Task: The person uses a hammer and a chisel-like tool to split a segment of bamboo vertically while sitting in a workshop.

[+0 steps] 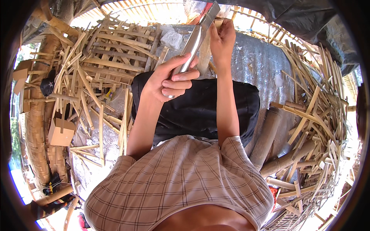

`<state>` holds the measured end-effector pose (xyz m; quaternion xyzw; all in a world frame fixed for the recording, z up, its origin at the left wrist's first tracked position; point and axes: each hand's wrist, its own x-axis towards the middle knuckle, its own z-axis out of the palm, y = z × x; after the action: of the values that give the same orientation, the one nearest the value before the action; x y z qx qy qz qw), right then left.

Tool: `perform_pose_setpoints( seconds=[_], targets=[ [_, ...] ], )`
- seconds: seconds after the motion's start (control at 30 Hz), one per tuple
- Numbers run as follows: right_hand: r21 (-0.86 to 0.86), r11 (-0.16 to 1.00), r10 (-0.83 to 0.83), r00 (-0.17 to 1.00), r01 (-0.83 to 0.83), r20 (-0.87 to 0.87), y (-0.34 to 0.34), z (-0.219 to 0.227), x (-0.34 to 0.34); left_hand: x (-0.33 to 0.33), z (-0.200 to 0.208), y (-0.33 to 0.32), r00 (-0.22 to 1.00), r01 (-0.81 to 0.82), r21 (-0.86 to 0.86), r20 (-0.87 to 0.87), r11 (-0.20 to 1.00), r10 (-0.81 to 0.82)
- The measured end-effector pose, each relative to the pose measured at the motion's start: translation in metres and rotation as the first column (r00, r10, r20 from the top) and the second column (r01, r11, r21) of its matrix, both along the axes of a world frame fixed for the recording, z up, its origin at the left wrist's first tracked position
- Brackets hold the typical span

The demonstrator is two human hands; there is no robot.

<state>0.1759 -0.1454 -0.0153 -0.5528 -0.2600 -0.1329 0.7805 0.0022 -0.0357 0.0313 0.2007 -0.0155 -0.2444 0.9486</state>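
Observation:
My left hand [171,79] is wrapped round the shiny metal tube handle of a big knife [192,42]. Its flat grey blade points away from me, up to the top edge of the view. Close to the blade's right side, my right hand [223,40] is closed, fingertips pinching a short pale piece of bamboo [219,23]. The blade and fingers partly hide that piece. A wider bamboo length [206,50] shows below, between the knife and my right wrist; whether it is joined to the pinched piece I cannot tell.
Beyond my black-clad legs [192,107] lies a grey metal sheet [254,57]. A pale rock [171,39] sits by a woven bamboo lattice [119,50]. Loose split bamboo [308,111] heaps up on the right. Bamboo poles [268,131] lie nearby, and a cardboard box [61,132] is at left.

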Motion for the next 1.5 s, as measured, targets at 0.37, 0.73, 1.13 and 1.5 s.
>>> perform_pose_setpoints(
  seconds=[0.37,0.73,1.13,1.5],
  targets=[
    [-0.188,0.969,-0.167,0.986,0.161,-0.019,0.014,0.015,-0.018,-0.012,0.007,0.013,0.996,-0.091,0.179,0.03,0.98,0.087],
    [-0.198,0.959,-0.194,0.979,0.202,0.06,0.022,0.007,-0.013,-0.019,0.012,0.018,0.995,-0.102,0.267,0.034,0.958,0.096],
    [-0.174,0.967,-0.18,0.982,0.186,0.048,0.019,0.004,-0.008,-0.019,0.019,0.019,0.998,-0.07,0.223,0.013,0.972,0.069],
    [-0.099,0.981,-0.169,0.986,0.169,0.014,0.02,0.011,-0.016,-0.019,0.018,0.027,0.996,-0.082,0.316,0.044,0.945,0.072]
  ],
)
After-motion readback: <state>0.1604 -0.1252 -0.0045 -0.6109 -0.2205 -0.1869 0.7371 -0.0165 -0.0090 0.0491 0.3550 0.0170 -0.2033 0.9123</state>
